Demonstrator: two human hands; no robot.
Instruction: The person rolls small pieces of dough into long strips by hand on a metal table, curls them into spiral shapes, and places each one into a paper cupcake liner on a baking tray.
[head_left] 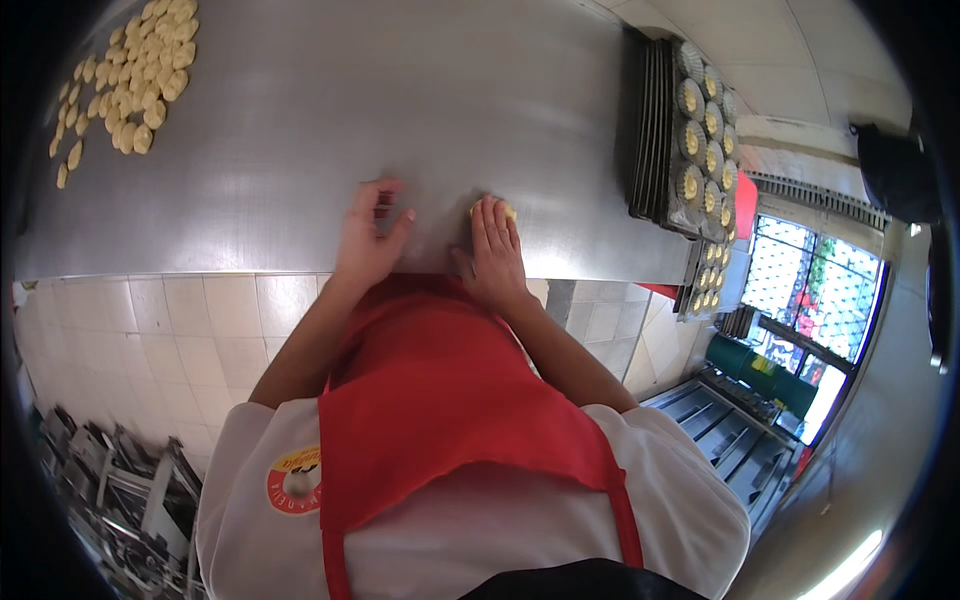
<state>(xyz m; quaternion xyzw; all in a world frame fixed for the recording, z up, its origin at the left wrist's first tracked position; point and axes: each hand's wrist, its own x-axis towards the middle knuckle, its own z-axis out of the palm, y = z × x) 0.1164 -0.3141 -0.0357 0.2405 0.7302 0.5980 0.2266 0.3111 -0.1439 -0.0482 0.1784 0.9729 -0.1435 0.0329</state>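
My right hand (493, 250) lies palm down on the steel table (400, 90), near its front edge. Its fingers are stretched out over a piece of pale dough (512, 212), which mostly hides under them; only a yellowish bit shows at the fingertips. To the left, my left hand (368, 240) hovers at or just above the tabletop, thumb and fingers loosely bent and apart, with nothing between them. Many small flattened lumps of dough (140, 75) lie in a loose cluster at the table's far left, some scattered singly toward the left edge.
Stacked dark trays (655, 130) stand at the table's right end; the top one carries fluted cups (692, 140) with dough inside. Lower beside them is another tray of filled cups (708, 278). A metal rack or frame (150, 500) stands on the floor at lower left.
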